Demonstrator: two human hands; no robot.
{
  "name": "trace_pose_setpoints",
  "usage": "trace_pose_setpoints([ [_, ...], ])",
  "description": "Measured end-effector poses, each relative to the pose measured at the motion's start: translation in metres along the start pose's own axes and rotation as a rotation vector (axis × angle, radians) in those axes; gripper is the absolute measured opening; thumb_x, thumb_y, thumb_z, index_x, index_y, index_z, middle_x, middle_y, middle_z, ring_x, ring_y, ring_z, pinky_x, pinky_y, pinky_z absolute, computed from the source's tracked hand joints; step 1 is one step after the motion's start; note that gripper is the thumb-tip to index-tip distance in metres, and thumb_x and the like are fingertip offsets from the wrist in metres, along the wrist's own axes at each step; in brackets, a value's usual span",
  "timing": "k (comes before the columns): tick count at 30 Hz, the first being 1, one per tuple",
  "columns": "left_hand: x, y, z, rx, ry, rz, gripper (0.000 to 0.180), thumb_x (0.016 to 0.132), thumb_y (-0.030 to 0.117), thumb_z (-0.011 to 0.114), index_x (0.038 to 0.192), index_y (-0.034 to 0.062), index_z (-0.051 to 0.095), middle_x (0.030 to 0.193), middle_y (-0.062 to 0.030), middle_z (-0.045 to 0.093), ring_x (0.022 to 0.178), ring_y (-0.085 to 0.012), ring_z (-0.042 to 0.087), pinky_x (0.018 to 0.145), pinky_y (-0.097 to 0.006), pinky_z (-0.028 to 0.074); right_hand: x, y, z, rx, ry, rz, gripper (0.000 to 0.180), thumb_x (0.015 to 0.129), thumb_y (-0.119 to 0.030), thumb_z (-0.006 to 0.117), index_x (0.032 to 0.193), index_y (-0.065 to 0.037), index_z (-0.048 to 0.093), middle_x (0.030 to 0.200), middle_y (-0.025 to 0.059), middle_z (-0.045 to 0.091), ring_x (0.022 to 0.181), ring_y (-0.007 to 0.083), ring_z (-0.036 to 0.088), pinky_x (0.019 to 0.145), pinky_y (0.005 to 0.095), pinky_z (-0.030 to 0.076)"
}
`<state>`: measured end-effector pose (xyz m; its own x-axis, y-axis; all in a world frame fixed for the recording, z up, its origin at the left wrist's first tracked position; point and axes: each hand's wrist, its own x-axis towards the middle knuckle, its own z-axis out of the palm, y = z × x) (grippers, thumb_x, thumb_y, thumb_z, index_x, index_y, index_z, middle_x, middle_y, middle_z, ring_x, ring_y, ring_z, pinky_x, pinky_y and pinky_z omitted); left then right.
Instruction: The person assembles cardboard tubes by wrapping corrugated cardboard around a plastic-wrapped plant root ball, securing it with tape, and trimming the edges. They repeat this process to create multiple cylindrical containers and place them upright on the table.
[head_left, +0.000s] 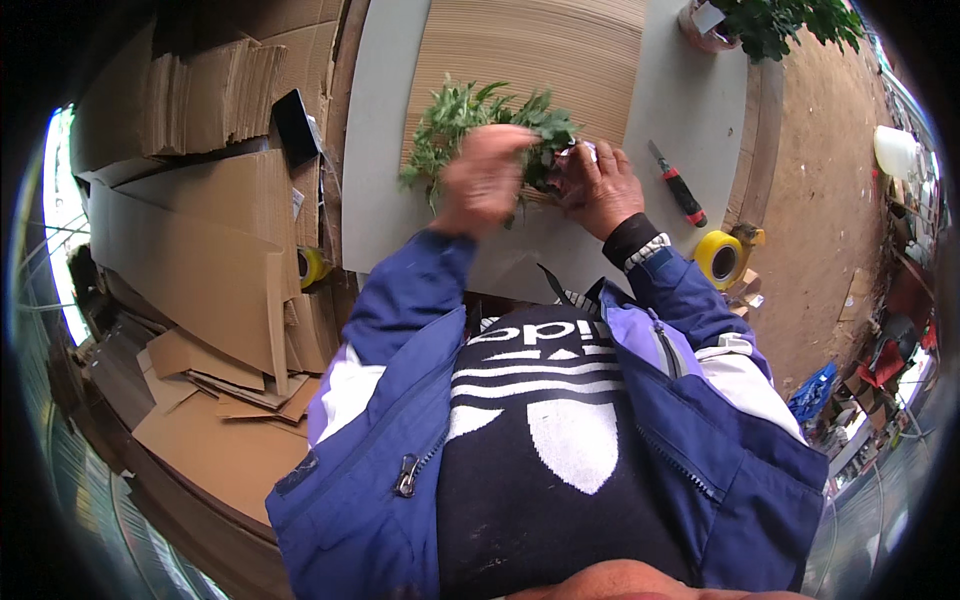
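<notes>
A leafy green plant (440,130) lies on its side across the near part of a ribbed cardboard sheet (530,50), its foliage toward the left. My right hand (608,188) is wrapped round its base, a reddish pot (568,178) with shiny, clear-looking film on it. Over the leaves passes my left hand (482,185), smeared by motion, so its fingers cannot be made out. To the right of my right hand, a knife (680,192) with a red and black handle rests on the white tabletop (690,130).
Another potted plant (710,28) stands at the table's far right corner. A yellow tape roll (718,258) sits by my right forearm. Stacked cardboard (190,235) fills the left side, with a dark flat device (294,127) and a second tape roll (312,266) near it.
</notes>
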<state>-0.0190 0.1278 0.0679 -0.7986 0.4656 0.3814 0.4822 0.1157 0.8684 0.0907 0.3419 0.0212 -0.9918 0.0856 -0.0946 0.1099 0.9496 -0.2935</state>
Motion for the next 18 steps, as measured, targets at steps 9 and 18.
trace_pose_setpoints([
  [9,0.082,-0.036,0.066,0.858,-1.017,-0.189,0.026,0.087,0.021,0.064,0.112,0.0218,0.073,0.112,-0.0056,0.071,0.113,-0.0271,0.065,0.098,-0.048,0.042,-0.015,-0.003,0.009,0.021,0.065,0.039,0.089,0.063,-0.033,0.084,0.142,-0.019,0.047,0.141,0.0142,0.044,0.133,0.0373,0.041,0.095,0.0534,0.047],
  [18,0.083,-0.060,0.065,0.907,-0.886,0.118,0.020,0.087,0.015,0.061,0.096,0.0245,0.077,0.114,0.0055,0.068,0.133,-0.0190,0.049,0.118,-0.062,0.021,-0.006,-0.005,-0.006,0.041,-0.044,0.061,0.093,0.064,-0.030,0.086,0.146,-0.019,0.044,0.142,0.0146,0.042,0.134,0.0380,0.041,0.100,0.0521,0.046],
])
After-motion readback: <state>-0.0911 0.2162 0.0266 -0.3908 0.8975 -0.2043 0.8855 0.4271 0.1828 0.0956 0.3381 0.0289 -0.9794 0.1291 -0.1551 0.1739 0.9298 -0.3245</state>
